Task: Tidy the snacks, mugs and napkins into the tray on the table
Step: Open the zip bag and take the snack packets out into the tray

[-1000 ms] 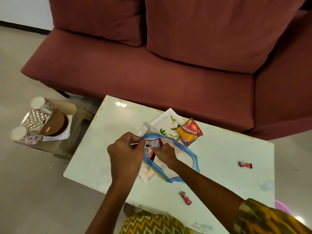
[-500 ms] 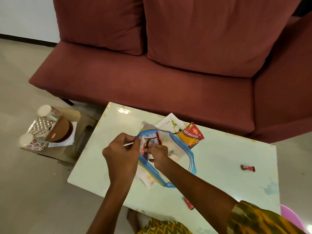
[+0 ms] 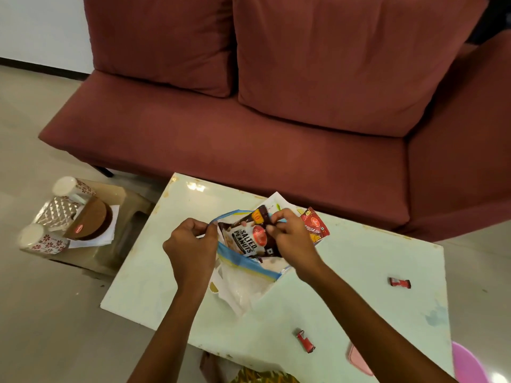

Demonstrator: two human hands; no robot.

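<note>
On the table [image 3: 345,272], the peanut packet [image 3: 250,236] is now sticking halfway out of the zip bag [image 3: 249,268], where earlier it was sitting deep inside. The right hand [image 3: 287,239] is pinching the packet's top; the left hand [image 3: 190,244] is gripping the bag's blue rim, just beside it.

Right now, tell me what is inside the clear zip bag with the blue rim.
A dark salted-peanuts packet sticks out of the clear blue-rimmed zip bag, pinched by the right hand. The hands hide anything deeper.
</note>
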